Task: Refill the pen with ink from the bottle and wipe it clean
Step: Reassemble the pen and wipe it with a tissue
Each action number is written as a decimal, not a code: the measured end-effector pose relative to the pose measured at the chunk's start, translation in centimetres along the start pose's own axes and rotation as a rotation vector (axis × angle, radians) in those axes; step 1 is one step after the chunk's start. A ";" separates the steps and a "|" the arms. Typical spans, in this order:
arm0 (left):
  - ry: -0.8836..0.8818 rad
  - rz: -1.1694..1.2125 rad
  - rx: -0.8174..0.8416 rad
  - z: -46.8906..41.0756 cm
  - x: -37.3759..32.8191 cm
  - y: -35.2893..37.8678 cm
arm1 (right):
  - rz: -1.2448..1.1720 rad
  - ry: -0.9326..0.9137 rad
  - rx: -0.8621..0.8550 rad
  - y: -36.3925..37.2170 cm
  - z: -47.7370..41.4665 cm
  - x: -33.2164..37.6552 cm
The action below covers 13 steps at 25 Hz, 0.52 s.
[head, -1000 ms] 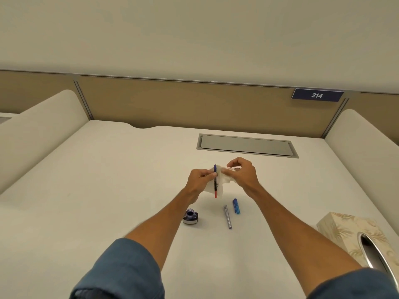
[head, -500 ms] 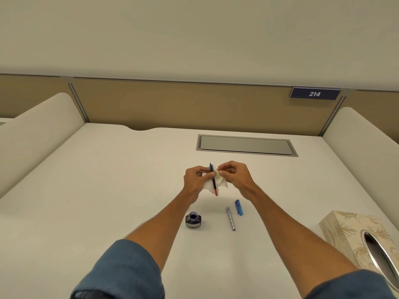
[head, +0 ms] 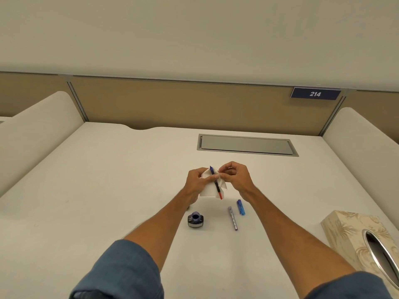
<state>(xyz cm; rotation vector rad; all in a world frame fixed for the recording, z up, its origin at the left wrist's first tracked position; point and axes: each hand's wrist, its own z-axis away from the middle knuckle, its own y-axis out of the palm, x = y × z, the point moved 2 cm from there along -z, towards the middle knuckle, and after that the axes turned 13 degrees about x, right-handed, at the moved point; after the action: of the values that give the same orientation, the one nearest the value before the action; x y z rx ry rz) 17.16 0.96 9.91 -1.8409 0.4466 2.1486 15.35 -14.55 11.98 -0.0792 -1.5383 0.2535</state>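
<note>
Above the white desk [head: 108, 190] my left hand [head: 197, 181] pinches a thin pen insert [head: 216, 184], dark with a blue nib end up and a red tip down, held nearly upright. A white tissue [head: 210, 189] lies behind it, draped between both hands. My right hand [head: 234, 176] grips the tissue's right edge next to the insert. An open ink bottle [head: 195, 220] with dark blue ink stands on the desk below my left wrist. The silver pen barrel [head: 233, 218] and the blue cap [head: 241, 207] lie to its right.
A patterned tissue box [head: 354, 236] stands at the right near edge. A grey cable hatch [head: 247, 145] is set into the desk behind my hands. Low white dividers flank the desk, with a tan partition and a 214 plate [head: 315, 94] behind.
My hands have drifted slightly left and closer together. The tissue has been drawn in around the insert, whose upper end now leans a little left.
</note>
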 end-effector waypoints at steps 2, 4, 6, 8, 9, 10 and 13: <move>-0.009 0.006 -0.040 0.0 0.0 -0.1 | 0.086 -0.022 -0.073 0.3 0.0 -0.2; -0.016 0.053 -0.103 -0.1 0.1 -0.5 | 0.290 -0.093 -0.213 0.5 0.1 -0.3; -0.037 0.073 -0.170 -0.3 0.4 -0.9 | 0.435 -0.173 -0.299 0.7 0.2 -0.2; -0.046 0.068 -0.217 -0.5 0.6 -1.2 | 0.493 -0.229 -0.242 1.1 0.4 -0.2; -0.046 0.077 -0.225 -0.6 0.6 -1.3 | 0.506 -0.236 -0.184 1.3 0.4 -0.2; -0.046 0.088 -0.222 -0.7 0.5 -1.3 | 0.518 -0.222 -0.124 1.5 0.5 -0.3; -0.046 0.128 -0.173 -0.5 0.2 -1.1 | 0.577 -0.157 -0.025 2.0 0.4 -0.5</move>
<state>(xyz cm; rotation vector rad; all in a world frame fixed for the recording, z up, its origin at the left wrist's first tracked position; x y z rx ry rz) 18.04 1.70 9.61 -1.8943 0.3889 2.3771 14.71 -12.76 11.06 -0.5372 -1.6484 0.7102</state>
